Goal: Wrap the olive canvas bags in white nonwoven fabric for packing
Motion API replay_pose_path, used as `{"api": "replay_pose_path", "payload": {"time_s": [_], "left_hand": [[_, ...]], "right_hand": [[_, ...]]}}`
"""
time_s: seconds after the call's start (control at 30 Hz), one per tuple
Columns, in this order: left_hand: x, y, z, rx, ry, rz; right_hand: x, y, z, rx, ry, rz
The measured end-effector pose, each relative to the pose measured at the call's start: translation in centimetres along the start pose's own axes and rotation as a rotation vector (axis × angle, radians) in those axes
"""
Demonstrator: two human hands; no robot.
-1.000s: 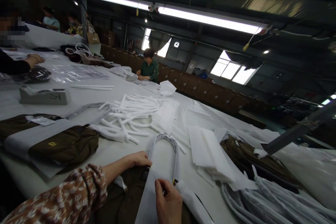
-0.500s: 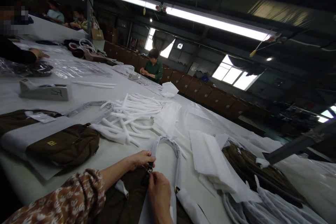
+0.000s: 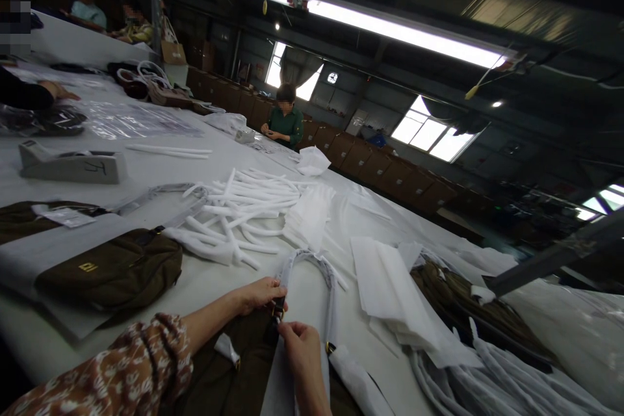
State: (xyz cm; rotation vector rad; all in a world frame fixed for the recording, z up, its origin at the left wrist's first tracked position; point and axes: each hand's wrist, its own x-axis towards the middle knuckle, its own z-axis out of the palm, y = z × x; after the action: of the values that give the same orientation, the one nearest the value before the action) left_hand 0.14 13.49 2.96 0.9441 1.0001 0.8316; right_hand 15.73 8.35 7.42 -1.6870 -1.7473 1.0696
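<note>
A dark olive bag [image 3: 234,380] lies before me on the white table, its handle [image 3: 308,255] wrapped in pale film and arched away from me. My left hand [image 3: 263,296] is closed on the near end of that handle's left side, just above a gold-coloured buckle [image 3: 277,313]. Close below it, my right hand [image 3: 305,344] pinches at the dark tab by the buckle; its fingertips partly hide what they hold. White wrapping [image 3: 355,374] covers a piece by the handle's right end, and a small white wrap [image 3: 227,351] sits on the bag's left part.
White foam rods [image 3: 244,201] lie piled beyond the handle. Stacked white sheets [image 3: 390,292] are to the right, near another olive bag [image 3: 448,299]. At left are a finished-looking olive bag [image 3: 117,266] and a tape dispenser [image 3: 73,166]. A person in green [image 3: 285,123] works across the table.
The view has shifted slightly. My right hand has drawn a little back and right from the buckle, which shows more plainly; my left hand keeps its hold on the handle.
</note>
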Motion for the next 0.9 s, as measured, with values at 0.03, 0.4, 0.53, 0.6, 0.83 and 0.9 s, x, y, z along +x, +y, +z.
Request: {"api": "replay_pose_path", "payload": {"time_s": [0.03,0.4,0.53,0.6,0.83,0.9], "left_hand": [[0.0,0.0,0.0,0.000,0.003,0.004],[0.0,0.0,-0.3,0.009,0.002,-0.012],[-0.2,0.2,-0.4,0.003,0.001,-0.013],[-0.3,0.3,-0.4,0.000,0.002,-0.012],[-0.5,0.4,-0.1,-0.015,0.011,0.006],[-0.5,0.4,-0.1,-0.025,0.013,0.014]], "right_hand": [[0.1,0.1,0.0,0.017,-0.011,0.002],[0.9,-0.1,1.2,-0.054,0.113,0.030],[0.8,-0.2,1.5,-0.194,0.193,-0.052],[0.7,0.0,1.5,-0.258,0.221,-0.097],[0.5,1.1,1.4,-0.333,0.266,-0.137],[0.5,1.6,1.7,-0.404,0.300,-0.181]]}}
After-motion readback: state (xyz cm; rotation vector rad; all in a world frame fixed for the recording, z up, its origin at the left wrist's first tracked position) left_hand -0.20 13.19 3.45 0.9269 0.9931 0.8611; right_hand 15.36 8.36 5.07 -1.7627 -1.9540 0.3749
